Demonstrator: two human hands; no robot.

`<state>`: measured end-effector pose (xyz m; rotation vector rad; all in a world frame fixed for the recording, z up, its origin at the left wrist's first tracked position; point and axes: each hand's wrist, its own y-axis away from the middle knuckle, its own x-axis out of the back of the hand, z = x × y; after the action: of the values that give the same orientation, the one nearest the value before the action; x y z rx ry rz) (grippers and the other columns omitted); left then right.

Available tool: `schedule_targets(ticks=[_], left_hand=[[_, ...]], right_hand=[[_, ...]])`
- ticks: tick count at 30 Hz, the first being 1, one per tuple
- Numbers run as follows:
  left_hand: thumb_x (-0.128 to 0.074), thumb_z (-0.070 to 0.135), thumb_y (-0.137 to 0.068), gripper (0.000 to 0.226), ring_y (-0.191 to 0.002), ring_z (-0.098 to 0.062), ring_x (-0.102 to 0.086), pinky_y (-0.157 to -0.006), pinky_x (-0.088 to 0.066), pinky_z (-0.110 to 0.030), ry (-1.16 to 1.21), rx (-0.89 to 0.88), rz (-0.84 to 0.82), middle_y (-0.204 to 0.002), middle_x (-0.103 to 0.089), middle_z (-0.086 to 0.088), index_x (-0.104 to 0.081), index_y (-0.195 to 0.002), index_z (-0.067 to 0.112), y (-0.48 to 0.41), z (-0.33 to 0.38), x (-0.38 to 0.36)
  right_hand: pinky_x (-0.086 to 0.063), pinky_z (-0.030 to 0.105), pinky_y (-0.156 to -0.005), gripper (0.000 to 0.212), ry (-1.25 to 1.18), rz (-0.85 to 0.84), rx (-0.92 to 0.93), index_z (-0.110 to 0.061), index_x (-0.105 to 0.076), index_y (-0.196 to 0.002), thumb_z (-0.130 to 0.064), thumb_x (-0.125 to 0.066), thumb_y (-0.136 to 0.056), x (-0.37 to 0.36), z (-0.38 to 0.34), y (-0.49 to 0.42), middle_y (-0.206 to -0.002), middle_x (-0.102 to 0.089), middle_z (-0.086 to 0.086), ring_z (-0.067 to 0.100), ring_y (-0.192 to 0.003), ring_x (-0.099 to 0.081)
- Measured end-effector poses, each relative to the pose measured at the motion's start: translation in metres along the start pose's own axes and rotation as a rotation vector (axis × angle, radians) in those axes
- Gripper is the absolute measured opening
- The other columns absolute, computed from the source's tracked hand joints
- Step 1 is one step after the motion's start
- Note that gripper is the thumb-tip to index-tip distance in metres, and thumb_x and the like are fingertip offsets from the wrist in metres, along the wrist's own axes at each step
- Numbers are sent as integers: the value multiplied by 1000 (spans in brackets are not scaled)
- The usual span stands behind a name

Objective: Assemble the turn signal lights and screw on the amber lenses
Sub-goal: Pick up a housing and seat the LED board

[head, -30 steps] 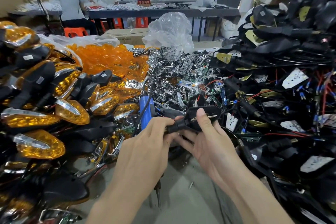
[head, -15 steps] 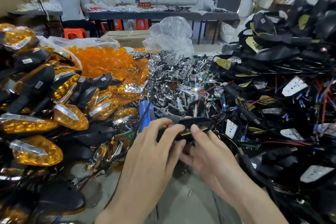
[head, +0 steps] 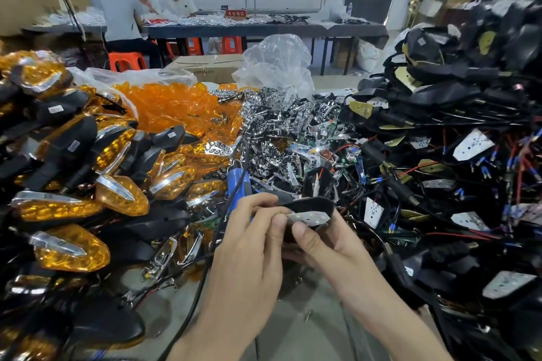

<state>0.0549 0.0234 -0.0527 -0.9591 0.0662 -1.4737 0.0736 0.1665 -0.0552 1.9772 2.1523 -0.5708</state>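
A black turn signal housing (head: 315, 204) with a white LED board (head: 308, 217) in its open face is held over the bench centre. My left hand (head: 252, 246) pinches its left end with thumb and fingers. My right hand (head: 325, 246) cups it from below, thumb against the board's near edge. Loose amber lenses (head: 173, 108) fill a clear bag at the back left. Chrome reflectors (head: 281, 132) lie heaped behind the hands.
Finished amber-lensed signals (head: 67, 184) are stacked on the left. Black housings with wires and boards (head: 457, 155) pile high on the right. A blue electric screwdriver (head: 238, 184) stands just behind my left hand, its cable running down. Three people sit at a far table (head: 264, 28).
The housing has been turned so that its open face with the white board points toward me. Both hands shifted their grip on it, fingers now pinching at the board's left end.
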Motion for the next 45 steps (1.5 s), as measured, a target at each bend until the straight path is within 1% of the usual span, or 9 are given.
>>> schedule_targets(ticks=[4, 9, 12, 15, 20, 25, 30, 34, 45], left_hand=[[-44, 44, -99, 33, -101, 0, -60, -82, -48, -19, -27, 16, 57, -110, -57, 23, -71, -103, 27, -2, 3, -3], [-56, 42, -91, 28, -91, 7, -61, -78, -46, -11, -35, 46, 100, -105, -64, 23, -76, -90, 23, -2, 9, -4], [-56, 50, -88, 30, -96, 9, -60, -79, -45, -11, -10, 80, 130, -105, -63, 22, -70, -80, 24, -2, 10, -6], [-67, 54, -81, 29, -94, 4, -63, -74, -48, -13, 128, 205, 174, -104, -61, 22, -52, -78, 30, -4, 9, -5], [-60, 42, -95, 4, -92, 1, -65, -70, -46, -10, 233, 217, -56, -96, -68, 22, -58, -98, 41, -2, 6, 2], [-52, 38, -100, 15, -102, 2, -62, -78, -47, -13, 182, 144, -165, -108, -65, 24, -59, -112, 44, -2, 7, 3], [-52, 39, -99, 14, -97, -1, -63, -78, -53, -31, 178, 181, -175, -106, -64, 21, -58, -111, 43, 0, 7, 0], [-54, 37, -98, 13, -93, 0, -63, -76, -54, -33, 162, 201, -163, -105, -64, 21, -58, -108, 45, 1, 5, -2], [-51, 31, -99, 19, -104, 4, -59, -83, -52, -29, 100, 166, -206, -109, -61, 26, -58, -114, 40, -1, 6, 2]], right_hand=[[-60, 31, -83, 22, 74, 45, -23, -30, -72, -106, -43, -68, -89, 1, 4, 0, -112, -75, -1, 13, -104, -72], [-61, 34, -79, 30, 100, 100, -27, -28, -74, -100, -52, -64, -85, 4, 4, -1, -104, -76, 5, 18, -100, -73], [-61, 34, -81, 34, 106, 94, -17, -21, -72, -103, -50, -62, -88, 4, 3, 0, -110, -74, 11, 23, -107, -71], [-61, 35, -81, 20, 88, 110, -5, -28, -73, -101, -41, -59, -95, 4, 2, -2, -111, -75, 10, 25, -110, -70], [-61, 33, -78, 16, 89, 121, -15, -32, -75, -97, -36, -60, -93, 6, 5, -2, -101, -76, 0, 14, -100, -72], [-61, 36, -81, 25, 117, 98, -2, -27, -69, -107, -40, -59, -88, 7, 5, 0, -108, -75, 1, 20, -106, -72], [-60, 36, -78, 21, 58, 90, -36, -26, -67, -106, -38, -59, -90, 6, 5, -1, -112, -73, 7, 25, -107, -71], [-60, 36, -73, 28, -34, 107, -84, -32, -74, -99, -37, -47, -92, 6, 7, -3, -109, -75, 9, 27, -103, -73], [-61, 36, -71, 32, -144, 72, -171, -26, -77, -103, -25, -47, -93, 13, 4, -6, -107, -76, 12, 25, -98, -75]])
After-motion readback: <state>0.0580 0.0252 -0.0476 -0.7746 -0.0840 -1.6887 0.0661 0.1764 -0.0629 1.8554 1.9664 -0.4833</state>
